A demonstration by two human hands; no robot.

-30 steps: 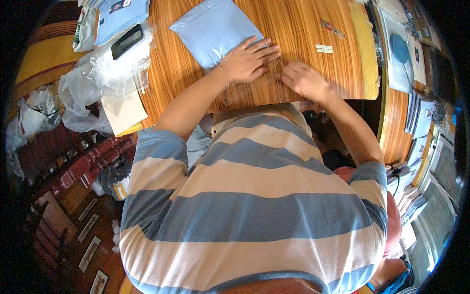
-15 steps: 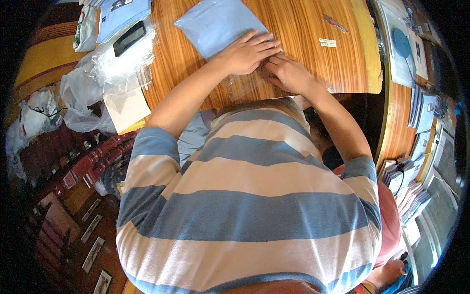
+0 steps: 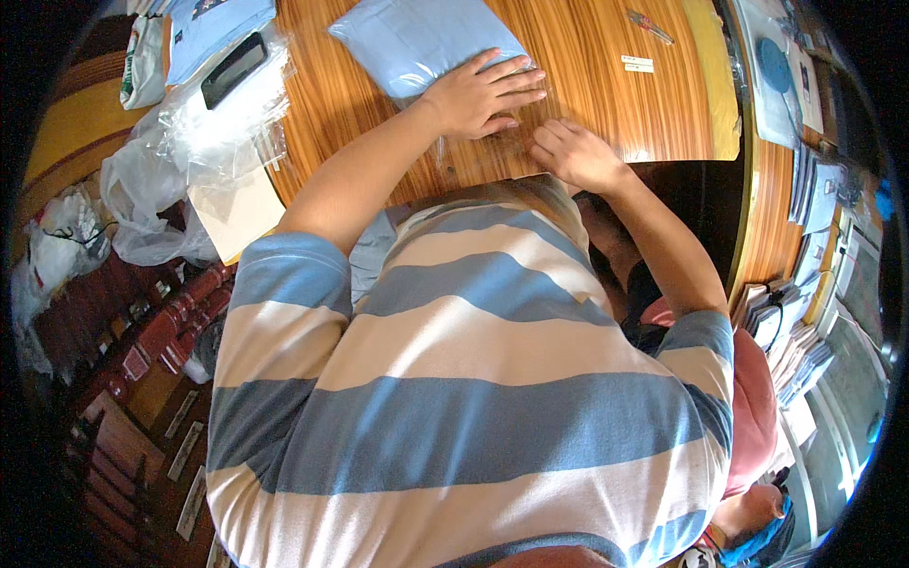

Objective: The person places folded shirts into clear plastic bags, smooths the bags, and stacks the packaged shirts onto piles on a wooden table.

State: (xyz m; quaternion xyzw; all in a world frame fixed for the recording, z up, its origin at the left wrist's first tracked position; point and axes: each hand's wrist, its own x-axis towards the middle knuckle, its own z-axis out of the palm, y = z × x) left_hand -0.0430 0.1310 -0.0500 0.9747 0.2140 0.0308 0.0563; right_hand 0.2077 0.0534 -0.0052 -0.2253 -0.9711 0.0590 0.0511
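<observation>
A folded light-blue garment [image 3: 421, 43] lies in a clear plastic bag on the wood-grain table. My left hand [image 3: 478, 97] is spread flat, palm down, over the bag's near right part, fingers apart. Clear film of the bag [image 3: 469, 156] reaches toward me past the garment, below that hand. My right hand [image 3: 573, 153] is closed near the table's front edge, just right of the film, with its fingers curled together. Whatever sits between its fingertips is too small or too clear to make out.
A dark phone [image 3: 234, 70] rests on a pile of clear plastic bags [image 3: 222, 133] at left, beside another blue garment [image 3: 213, 33]. Two small white labels [image 3: 637, 64] and a red slim tool [image 3: 650, 26] lie at right. Stacked folded garments [image 3: 814, 204] stand farther right.
My right hand has drawn away from the left, toward the right and slightly nearer to me. The left hand stays flat on the bag, its thumb now spread out.
</observation>
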